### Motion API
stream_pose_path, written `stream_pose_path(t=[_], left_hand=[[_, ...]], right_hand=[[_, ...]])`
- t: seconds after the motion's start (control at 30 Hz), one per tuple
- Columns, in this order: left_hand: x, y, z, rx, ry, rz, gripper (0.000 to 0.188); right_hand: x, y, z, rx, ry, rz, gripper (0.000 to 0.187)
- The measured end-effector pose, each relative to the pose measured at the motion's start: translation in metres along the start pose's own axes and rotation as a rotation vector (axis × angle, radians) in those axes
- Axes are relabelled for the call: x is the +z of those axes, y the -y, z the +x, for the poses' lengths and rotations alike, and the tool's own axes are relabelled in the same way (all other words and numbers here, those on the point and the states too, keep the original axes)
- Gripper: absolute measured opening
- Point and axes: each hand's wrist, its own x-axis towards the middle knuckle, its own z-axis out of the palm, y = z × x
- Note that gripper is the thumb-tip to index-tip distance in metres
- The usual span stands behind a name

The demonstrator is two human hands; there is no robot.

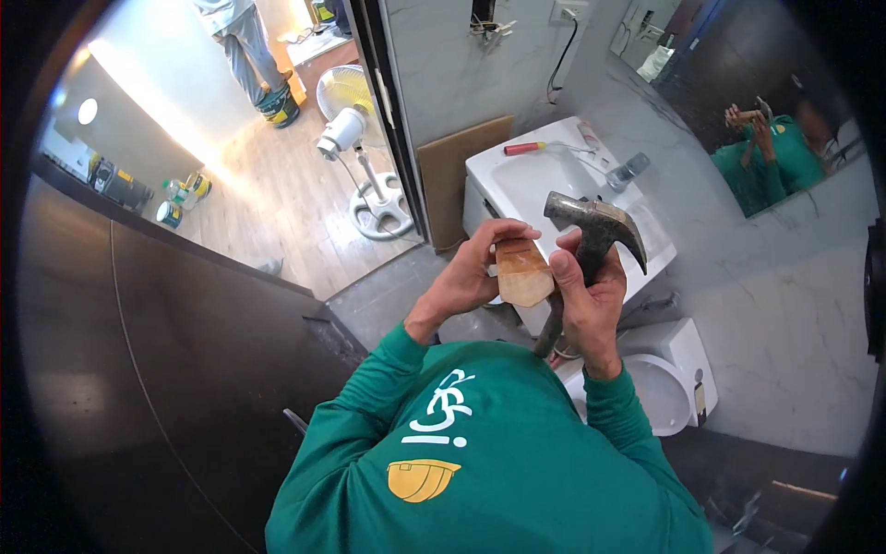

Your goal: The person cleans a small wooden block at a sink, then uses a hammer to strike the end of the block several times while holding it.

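A wooden block (pixel 524 275) with a pale cut end is gripped in my left hand (pixel 466 275), in front of my chest. My right hand (pixel 595 305) is wrapped round the neck of a claw hammer (pixel 598 220). The metal head sticks up above that hand, claw to the right, and the handle slants down toward my body. Block and hammer are side by side; my right fingertips are close to the block's edge, and whether they touch it I cannot tell.
Beyond my hands is a white washbasin (pixel 540 175) with a faucet (pixel 628 173) and a red-handled tool (pixel 526 148). A toilet (pixel 657 392) stands at right. A brown board (pixel 457 175) leans by the doorway. Past it are a fan (pixel 345 129) and a person's legs (pixel 247 60) at a bucket (pixel 279 108).
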Motion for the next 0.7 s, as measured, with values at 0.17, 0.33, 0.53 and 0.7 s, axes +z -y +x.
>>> stream_pose_path(t=[0.17,0.33,0.53,0.7], left_hand=[[0.006,0.002,0.005,0.011,0.013,-0.024,0.077],[0.007,0.008,0.010,-0.006,0.018,-0.072,0.077],[0.007,0.007,0.014,-0.008,0.014,-0.062,0.075],[0.006,0.007,0.019,0.012,0.009,-0.047,0.077]], right_hand=[[0.002,0.004,0.003,-0.058,-0.016,-0.007,0.024],[-0.003,0.004,0.008,-0.061,-0.008,0.005,0.023],[-0.007,0.000,0.012,-0.044,-0.005,0.003,0.024],[-0.005,0.000,0.019,-0.056,0.000,-0.005,0.024]])
